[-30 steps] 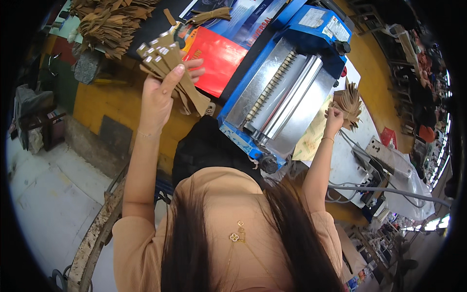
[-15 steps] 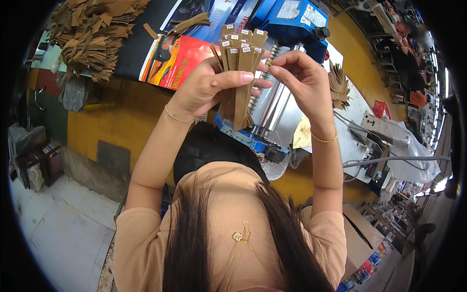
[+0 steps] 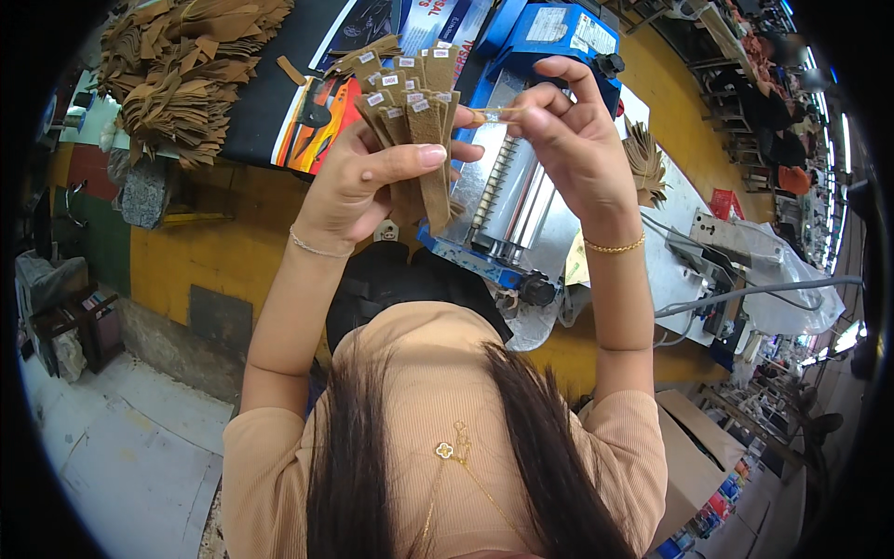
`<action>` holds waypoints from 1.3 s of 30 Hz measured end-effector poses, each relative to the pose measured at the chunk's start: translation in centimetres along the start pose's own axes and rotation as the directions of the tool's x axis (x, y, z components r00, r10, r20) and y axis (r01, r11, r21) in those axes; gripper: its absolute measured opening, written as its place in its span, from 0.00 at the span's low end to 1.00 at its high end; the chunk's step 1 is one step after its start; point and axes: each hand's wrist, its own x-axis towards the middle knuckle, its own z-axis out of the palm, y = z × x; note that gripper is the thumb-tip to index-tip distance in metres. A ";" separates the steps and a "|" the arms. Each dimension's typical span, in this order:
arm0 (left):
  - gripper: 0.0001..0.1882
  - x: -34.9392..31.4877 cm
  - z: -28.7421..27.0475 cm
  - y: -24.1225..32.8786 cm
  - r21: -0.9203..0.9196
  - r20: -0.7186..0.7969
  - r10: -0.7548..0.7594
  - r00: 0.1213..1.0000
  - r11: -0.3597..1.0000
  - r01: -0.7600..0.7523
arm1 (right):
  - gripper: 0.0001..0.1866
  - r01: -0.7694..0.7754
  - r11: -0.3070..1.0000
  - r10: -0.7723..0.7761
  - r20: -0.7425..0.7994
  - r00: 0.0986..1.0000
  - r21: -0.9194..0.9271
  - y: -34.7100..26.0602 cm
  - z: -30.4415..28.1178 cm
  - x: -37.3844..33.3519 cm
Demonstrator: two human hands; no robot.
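Note:
My left hand [image 3: 358, 177] is closed round a fanned bundle of brown leather-like strips [image 3: 430, 191], its thumb pressed across the front. Small white labels show near the strips' upper ends. To the right of it, my right hand [image 3: 582, 154] pinches a thin yellowish rubber band [image 3: 503, 111] between thumb and forefinger, the other fingers raised. The band runs taut toward a fingertip of my left hand, beside the strips. Part of the bundle is hidden behind my left fingers.
Just beyond my hands stands a blue machine [image 3: 549, 33] with shiny metal rollers [image 3: 529, 200]. Large piles of brown strips [image 3: 182, 93] lie at the far left. Another strip bundle [image 3: 644, 163] is right of the machine. A grey cable [image 3: 764, 282] crosses the right side; people are in the background.
My left hand has shifted left with the strips, which now fan out and tilt more. My right hand has drawn away from them, and the rubber band shows stretched between the hands.

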 end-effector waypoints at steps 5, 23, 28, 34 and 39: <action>0.23 0.4 0.5 0.2 -0.097 0.099 -0.071 0.993 0.992 0.081 | 0.11 -0.061 0.884 -0.007 0.144 0.989 0.464 -0.4 -0.2 -0.2; 0.29 0.9 1.6 -0.6 0.039 0.084 -0.151 0.985 0.988 0.148 | 0.10 -0.116 0.933 0.090 0.091 0.992 0.341 -0.6 -1.7 -1.1; 0.26 0.4 1.3 -0.4 0.180 0.058 -0.061 0.996 0.982 0.050 | 0.11 0.041 0.999 -0.042 -0.049 0.998 -0.018 -0.7 -1.6 -1.5; 0.24 0.5 1.2 -0.1 0.323 0.092 -0.058 0.994 0.946 0.026 | 0.35 0.175 0.937 -0.173 0.031 0.984 -0.302 1.2 0.9 -1.7; 0.21 0.8 1.5 0.9 0.456 0.133 -0.306 0.943 0.863 0.216 | 0.52 0.241 0.822 -0.172 0.179 0.969 -0.515 0.2 0.8 -0.7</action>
